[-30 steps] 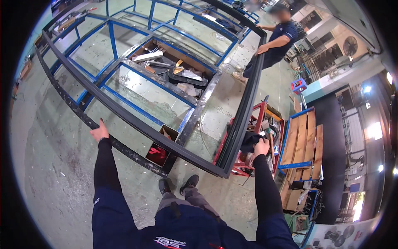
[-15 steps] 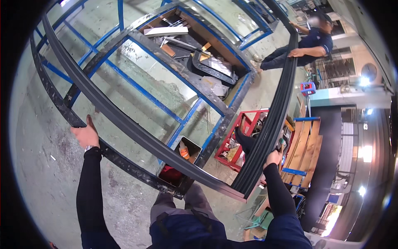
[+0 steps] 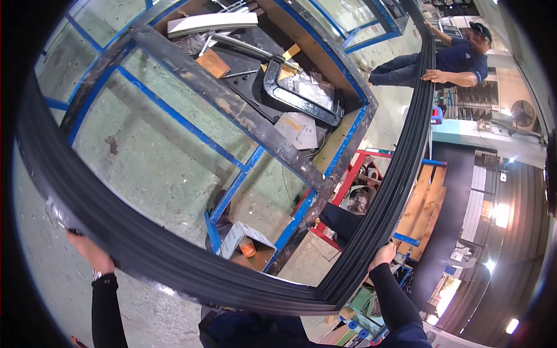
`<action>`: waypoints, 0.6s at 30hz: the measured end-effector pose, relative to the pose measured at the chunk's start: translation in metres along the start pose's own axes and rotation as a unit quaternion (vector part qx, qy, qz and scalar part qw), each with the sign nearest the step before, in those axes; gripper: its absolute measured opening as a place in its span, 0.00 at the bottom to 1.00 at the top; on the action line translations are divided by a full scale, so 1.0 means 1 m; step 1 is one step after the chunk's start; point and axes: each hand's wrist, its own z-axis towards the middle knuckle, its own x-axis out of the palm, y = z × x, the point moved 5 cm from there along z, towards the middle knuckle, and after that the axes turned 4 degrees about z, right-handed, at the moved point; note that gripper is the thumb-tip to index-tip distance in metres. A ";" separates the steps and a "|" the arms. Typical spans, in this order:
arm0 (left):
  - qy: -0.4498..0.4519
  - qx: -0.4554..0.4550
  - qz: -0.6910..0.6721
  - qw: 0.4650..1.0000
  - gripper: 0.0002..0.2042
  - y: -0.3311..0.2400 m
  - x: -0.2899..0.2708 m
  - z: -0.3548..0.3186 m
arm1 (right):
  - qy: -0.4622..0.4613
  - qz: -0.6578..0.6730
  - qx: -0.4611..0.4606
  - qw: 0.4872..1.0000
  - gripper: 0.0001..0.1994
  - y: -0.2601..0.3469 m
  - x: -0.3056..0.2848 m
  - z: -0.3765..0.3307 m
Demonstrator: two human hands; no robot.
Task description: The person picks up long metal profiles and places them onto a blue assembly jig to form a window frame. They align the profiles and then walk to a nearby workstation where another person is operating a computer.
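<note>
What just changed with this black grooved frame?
The black grooved frame has come nearer the camera, hiding more of the blue-and-black metal workbench. The left hand is now partly hidden, its grip unclear. Unchanged: the right hand at the frame's right side and the other person's hands on it.

- no text, number or sign readable
- orange container (image 3: 248,248), near, inside open box (image 3: 266,256): pale patch on side, looks like a label, too small to read
- dark shirt (image 3: 454,62) on co-worker, far right: small pale chest mark, can't make out any letters
</note>
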 end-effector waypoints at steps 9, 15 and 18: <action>0.001 0.145 0.144 0.979 0.30 0.031 -0.007 -0.014 | -0.020 0.005 0.085 0.996 0.14 0.003 0.001 -0.005; 0.014 0.112 0.143 0.983 0.31 0.037 0.013 -0.013 | -0.039 0.008 0.098 0.994 0.15 -0.016 -0.019 0.008; 0.016 0.111 0.142 0.984 0.31 0.036 0.021 -0.012 | -0.048 -0.001 0.113 0.992 0.15 -0.010 -0.013 0.001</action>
